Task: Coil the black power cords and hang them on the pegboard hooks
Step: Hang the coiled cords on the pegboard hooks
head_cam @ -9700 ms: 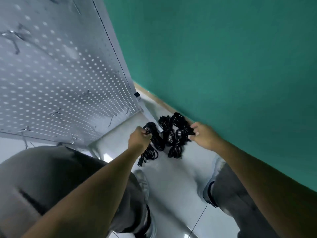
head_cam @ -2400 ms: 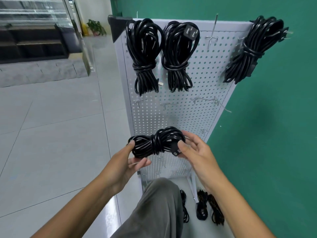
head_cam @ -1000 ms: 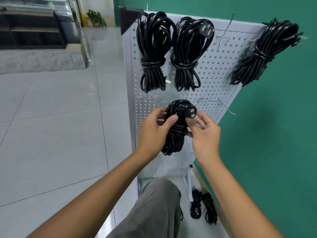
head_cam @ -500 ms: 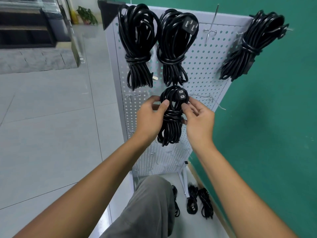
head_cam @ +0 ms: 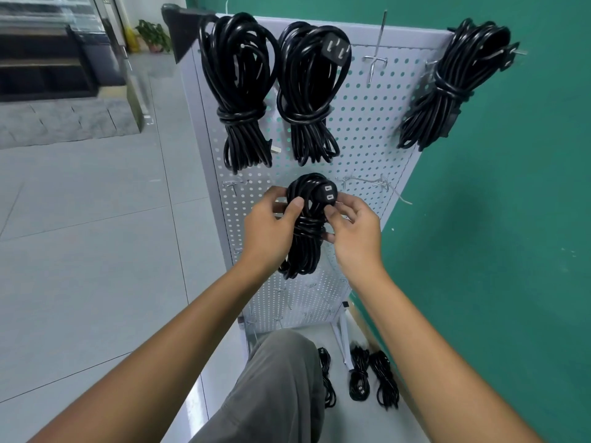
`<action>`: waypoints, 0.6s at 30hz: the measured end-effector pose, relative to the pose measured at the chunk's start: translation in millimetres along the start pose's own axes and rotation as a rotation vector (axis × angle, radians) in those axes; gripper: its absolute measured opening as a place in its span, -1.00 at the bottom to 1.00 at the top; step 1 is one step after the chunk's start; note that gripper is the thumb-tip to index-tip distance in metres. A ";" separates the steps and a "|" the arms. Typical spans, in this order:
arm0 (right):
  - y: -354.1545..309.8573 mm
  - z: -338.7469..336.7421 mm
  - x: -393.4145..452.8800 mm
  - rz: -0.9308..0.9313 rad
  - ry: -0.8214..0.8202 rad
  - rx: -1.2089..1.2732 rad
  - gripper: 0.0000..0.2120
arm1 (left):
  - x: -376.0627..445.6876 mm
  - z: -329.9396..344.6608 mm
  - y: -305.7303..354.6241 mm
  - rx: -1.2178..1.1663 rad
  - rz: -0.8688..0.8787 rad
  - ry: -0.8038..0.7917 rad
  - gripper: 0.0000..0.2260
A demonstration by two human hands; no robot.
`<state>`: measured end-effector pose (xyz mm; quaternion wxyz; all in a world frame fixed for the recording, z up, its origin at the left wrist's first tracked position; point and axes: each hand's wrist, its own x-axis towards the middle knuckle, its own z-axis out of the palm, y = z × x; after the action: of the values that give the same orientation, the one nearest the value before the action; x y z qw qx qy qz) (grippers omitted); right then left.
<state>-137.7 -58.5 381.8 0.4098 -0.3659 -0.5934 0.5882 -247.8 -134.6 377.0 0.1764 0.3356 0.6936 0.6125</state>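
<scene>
**Coiled cord held against the pegboard's second row**

The white perforated metal pegboard (head_cam: 361, 148) stands against a matte green wall (head_cam: 511, 219). Three glossy black cord bundles hang along its top: one at eleven o'clock (head_cam: 240, 91), one at twelve (head_cam: 311, 91), one at two (head_cam: 447, 87), each cinched at the waist. The held cord (head_cam: 305, 231), rubbery and wound tight, sits at the board's centre. The left hand (head_cam: 268, 231) curls round its left side, thumb across the front; the right hand (head_cam: 355, 231) pinches the plug end. More bundles (head_cam: 374, 378) lie on the glossy floor tiles at five o'clock.
</scene>
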 end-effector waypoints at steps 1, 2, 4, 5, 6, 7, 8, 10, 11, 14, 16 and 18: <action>-1.0 2.1 1.0 -0.001 -0.008 -0.007 -0.82 | 1.4 -1.1 0.8 -0.015 -0.016 0.009 -0.84; -1.4 4.1 2.5 -0.004 -0.015 -0.017 -0.84 | 3.4 -1.8 0.7 -0.033 -0.032 0.022 -0.84; -2.6 7.0 6.5 -0.008 -0.019 -0.029 -0.86 | 7.1 -3.0 2.4 -0.065 -0.056 0.035 -0.84; -3.1 7.9 8.3 -0.001 -0.018 -0.027 -0.85 | 8.8 -3.4 2.9 -0.069 -0.063 0.038 -0.84; -3.2 8.8 10.4 0.008 -0.017 -0.020 -0.84 | 11.0 -3.2 2.5 -0.067 -0.065 0.039 -0.84; -2.8 9.7 13.0 0.016 -0.019 -0.018 -0.84 | 13.2 -2.9 2.6 -0.068 -0.068 0.039 -0.84; -2.0 10.7 15.4 0.019 -0.020 -0.026 -0.83 | 15.5 -2.1 1.8 -0.068 -0.069 0.042 -0.84; -1.3 12.2 20.9 0.010 -0.014 -0.060 -0.82 | 20.0 0.2 2.1 -0.055 -0.063 0.056 -0.82; -1.2 13.0 23.7 -0.001 -0.008 -0.071 -0.82 | 21.8 1.4 2.8 -0.035 -0.060 0.065 -0.81; -1.6 15.6 31.3 -0.018 -0.003 -0.095 -0.78 | 26.5 3.3 4.9 0.023 -0.037 0.102 -0.78; -2.1 16.5 34.3 -0.030 -0.007 -0.090 -0.76 | 27.8 3.1 5.2 0.018 -0.022 0.110 -0.78; -1.9 16.1 35.7 -0.049 -0.011 -0.097 -0.74 | 27.5 4.4 3.0 0.015 -0.021 0.111 -0.78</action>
<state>-166.5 -32.3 386.2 0.4028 -0.3676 -0.6322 0.5504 -263.8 -112.6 383.6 0.1416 0.2950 0.7106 0.6229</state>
